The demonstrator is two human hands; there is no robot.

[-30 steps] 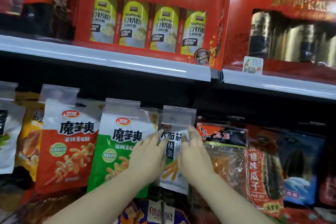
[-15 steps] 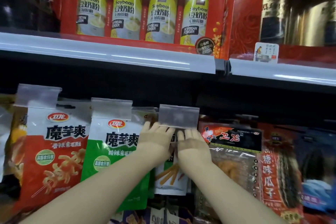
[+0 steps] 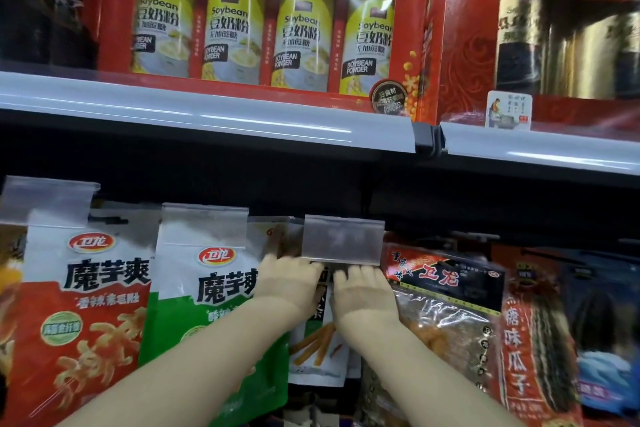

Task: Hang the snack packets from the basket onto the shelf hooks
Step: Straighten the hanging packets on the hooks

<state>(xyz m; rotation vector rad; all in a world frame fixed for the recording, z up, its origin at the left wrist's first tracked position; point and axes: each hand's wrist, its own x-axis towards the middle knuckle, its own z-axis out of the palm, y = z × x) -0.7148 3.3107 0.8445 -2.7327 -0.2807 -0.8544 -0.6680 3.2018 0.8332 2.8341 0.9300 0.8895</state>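
1. Both hands reach up to 1 white snack packet (image 3: 317,350) printed with orange sticks. Its top edge is hidden behind a frosted plastic label holder (image 3: 343,239), so the hook itself cannot be made out.
2. The left hand (image 3: 289,279) has its fingertips tucked under the holder's lower edge; whether they pinch the packet cannot be told.
3. The right hand (image 3: 362,288) lies with its back to the camera, fingers fairly straight against the packet's upper part, their tips also under the holder.
4. Just left of the left hand hangs a green-and-white packet (image 3: 197,315), partly covered by the left forearm; farther left hangs a red-and-white packet (image 3: 86,315).
5. Just right of the right hand hangs a glossy clear packet with a red header (image 3: 446,308), then a striped red packet (image 3: 533,340), blurred.
6. Above both hands, a pale shelf edge (image 3: 207,114) carries a red soybean powder box (image 3: 266,28) with 4 yellow pouches behind its window.
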